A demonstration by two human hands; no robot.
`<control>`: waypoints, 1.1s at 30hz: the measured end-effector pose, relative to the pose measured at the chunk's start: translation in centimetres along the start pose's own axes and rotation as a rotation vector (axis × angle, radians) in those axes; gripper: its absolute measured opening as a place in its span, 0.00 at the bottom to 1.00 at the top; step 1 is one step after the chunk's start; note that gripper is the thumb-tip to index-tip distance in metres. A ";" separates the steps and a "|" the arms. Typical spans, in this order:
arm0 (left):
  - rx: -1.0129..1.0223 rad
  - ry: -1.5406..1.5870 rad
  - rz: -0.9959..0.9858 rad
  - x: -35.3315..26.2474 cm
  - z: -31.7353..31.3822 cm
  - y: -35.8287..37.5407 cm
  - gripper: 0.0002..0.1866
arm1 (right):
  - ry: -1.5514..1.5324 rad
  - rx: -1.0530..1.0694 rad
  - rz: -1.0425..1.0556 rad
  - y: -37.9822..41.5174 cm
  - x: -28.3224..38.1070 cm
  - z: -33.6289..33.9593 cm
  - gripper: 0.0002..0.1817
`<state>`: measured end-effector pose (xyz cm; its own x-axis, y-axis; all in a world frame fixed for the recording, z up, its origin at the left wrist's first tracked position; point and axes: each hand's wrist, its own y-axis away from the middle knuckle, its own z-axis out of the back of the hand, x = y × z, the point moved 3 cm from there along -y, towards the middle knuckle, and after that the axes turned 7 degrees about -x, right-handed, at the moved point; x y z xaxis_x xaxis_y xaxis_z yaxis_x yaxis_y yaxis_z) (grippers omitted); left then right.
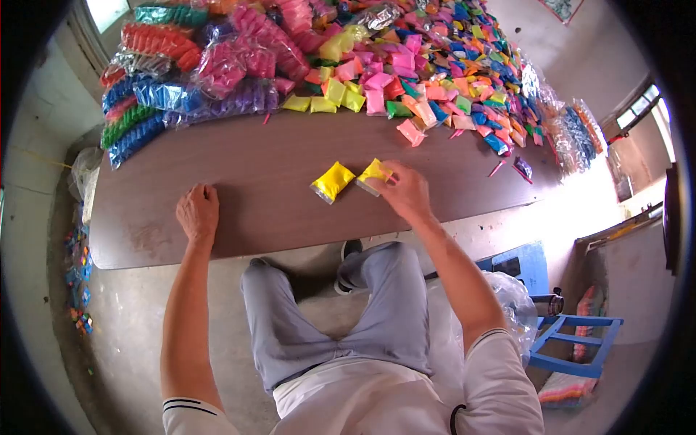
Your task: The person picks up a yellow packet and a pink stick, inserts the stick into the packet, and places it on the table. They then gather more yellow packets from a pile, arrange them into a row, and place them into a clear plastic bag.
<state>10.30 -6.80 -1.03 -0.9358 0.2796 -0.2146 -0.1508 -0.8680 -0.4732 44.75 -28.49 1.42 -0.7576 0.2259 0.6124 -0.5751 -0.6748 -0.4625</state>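
My right hand (406, 190) pinches a small yellow packet (375, 172) with a clear edge, just above or on the brown table (268, 163). Beside it, to the left, a second yellow packet (333, 181) lies flat on the tabletop. My left hand (198, 212) rests on the table farther left, its fingers curled in a loose fist. Nothing shows in that hand.
A big heap of colourful small packets (435, 80) covers the back of the table. Bundled packet strips (159, 98) are stacked at the back left. Loose packets (80, 283) lie on the floor at left. A blue frame (576, 341) stands at right.
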 end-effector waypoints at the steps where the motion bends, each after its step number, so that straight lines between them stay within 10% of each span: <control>1: 0.018 -0.010 0.009 0.1 -0.1 0.0 0.15 | 0.064 0.036 0.064 0.2 0.9 -0.7 0.20; 17: -0.166 0.080 -0.036 0.3 -0.2 0.2 0.12 | 0.180 0.119 0.163 1.6 6.0 -4.6 0.37; 33: -0.113 0.076 -0.039 0.5 -0.3 0.0 0.11 | -0.083 0.292 0.545 -5.5 9.4 -14.5 0.26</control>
<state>9.91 -6.53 -1.45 -0.9025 0.3460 -0.2564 -0.1456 -0.8056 -0.5743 36.32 -12.49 0.41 -0.8850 -0.2524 0.3913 0.0040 -0.8445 -0.5355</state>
